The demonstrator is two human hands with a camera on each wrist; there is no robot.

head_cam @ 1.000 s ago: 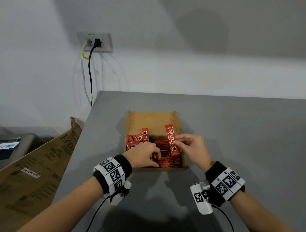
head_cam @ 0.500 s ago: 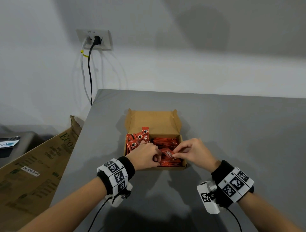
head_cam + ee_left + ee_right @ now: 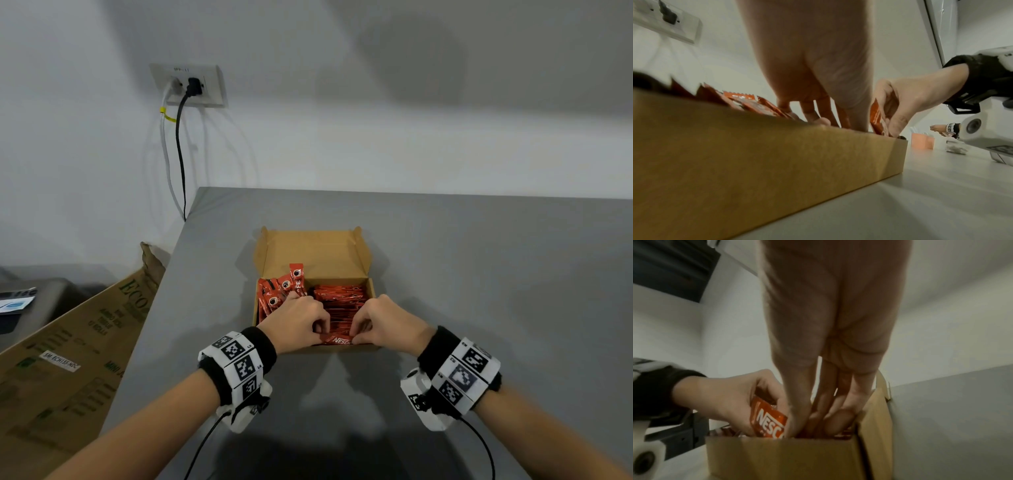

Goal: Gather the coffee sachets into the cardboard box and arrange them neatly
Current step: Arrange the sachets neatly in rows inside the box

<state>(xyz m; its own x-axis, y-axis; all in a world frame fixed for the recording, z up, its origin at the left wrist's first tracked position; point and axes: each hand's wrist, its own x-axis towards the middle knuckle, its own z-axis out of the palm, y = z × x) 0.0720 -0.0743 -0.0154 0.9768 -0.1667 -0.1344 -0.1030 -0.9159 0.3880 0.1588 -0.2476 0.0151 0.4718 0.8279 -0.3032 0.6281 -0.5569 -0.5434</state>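
A big grey desk [image 3: 479,274] fills the lower half of the head view. No sachets lie loose on it that I can see. In the middle sits the open cardboard box [image 3: 313,251].

Inside the box, on the right, a neat row of red sachets [image 3: 339,296] lies flat. On the left, a messy bunch of sachets [image 3: 284,286] sticks up at odd angles.

At the near edge of the box, both hands hold one red sachet [image 3: 340,340]. The left hand [image 3: 296,320] has its fingers curled and pinches the left end. The right hand [image 3: 383,323] is curled too and pinches the right end. The sachet is just at the front wall, going in with the neat row.

I think most of the work is done, since the sachets I can see are in the box. What looks left is to tuck this one in and tidy the messy bunch.
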